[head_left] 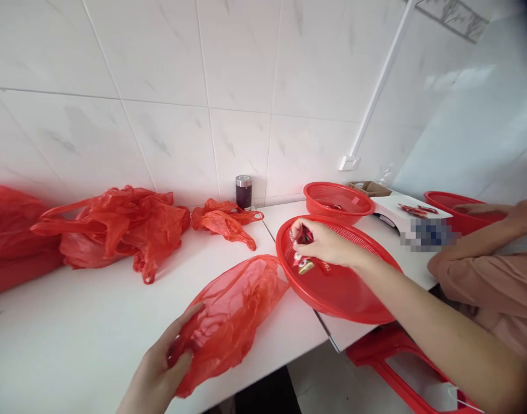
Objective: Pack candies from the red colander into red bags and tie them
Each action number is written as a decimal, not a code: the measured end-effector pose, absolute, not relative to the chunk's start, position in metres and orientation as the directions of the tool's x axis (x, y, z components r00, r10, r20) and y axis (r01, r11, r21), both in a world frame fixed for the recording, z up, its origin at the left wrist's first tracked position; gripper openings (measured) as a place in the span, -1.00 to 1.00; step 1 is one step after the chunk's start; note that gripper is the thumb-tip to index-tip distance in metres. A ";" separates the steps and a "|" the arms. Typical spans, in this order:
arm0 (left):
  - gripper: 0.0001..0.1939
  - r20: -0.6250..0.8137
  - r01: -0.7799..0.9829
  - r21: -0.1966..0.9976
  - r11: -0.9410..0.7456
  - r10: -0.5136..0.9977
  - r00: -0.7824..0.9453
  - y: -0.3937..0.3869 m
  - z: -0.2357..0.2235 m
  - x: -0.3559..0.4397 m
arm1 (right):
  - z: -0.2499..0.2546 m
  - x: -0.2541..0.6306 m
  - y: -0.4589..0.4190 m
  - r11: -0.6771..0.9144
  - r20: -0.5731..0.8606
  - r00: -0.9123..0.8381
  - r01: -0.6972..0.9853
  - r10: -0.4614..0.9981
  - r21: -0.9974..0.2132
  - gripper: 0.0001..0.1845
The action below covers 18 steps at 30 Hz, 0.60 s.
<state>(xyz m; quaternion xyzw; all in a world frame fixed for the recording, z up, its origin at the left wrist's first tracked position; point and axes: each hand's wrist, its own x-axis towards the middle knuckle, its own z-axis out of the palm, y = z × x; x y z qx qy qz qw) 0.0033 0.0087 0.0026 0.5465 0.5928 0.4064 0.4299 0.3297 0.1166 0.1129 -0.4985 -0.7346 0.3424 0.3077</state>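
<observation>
A thin red plastic bag (pixel 237 310) lies tilted near the front edge of the white table, and my left hand (pixel 162 359) grips its near end, thumb and fingers closed round the film. My right hand (pixel 321 244) is over the left side of a large red plastic basket (pixel 349 296), its fingers closed on small shiny wrapped candies (pixel 305 234) in dark red. Just below those fingers shows a gold-and-green wrapped candy (pixel 306 266); whether it hangs or lies in the basket I cannot tell. The bag's far end touches or nearly touches the basket's rim.
Crumpled red bags (pixel 125 224) and a smaller bag bunch (pixel 224 221) lie by the wall, near a dark tumbler (pixel 243 192). Behind stands another red basket (pixel 338 213). At right are a scale (pixel 418 201) bearing wrapped pieces, a co-worker's arm (pixel 474 247) and a red stool (pixel 401 356).
</observation>
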 end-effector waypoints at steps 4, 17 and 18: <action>-0.31 -0.099 0.246 0.965 0.094 0.995 0.006 0.007 0.011 0.024 | 0.082 0.251 0.092 0.479 0.357 -0.385 0.290 0.851 -0.828 -0.82; -0.40 0.021 0.356 0.934 0.031 0.990 -0.141 0.004 0.007 0.010 | 0.069 0.311 0.132 0.261 0.145 -0.217 0.827 0.965 -0.498 -0.81; -0.40 0.036 0.386 0.922 0.033 0.985 -0.170 0.002 0.006 0.008 | 0.068 0.329 0.138 0.132 0.054 -0.120 0.913 0.991 -0.387 -0.78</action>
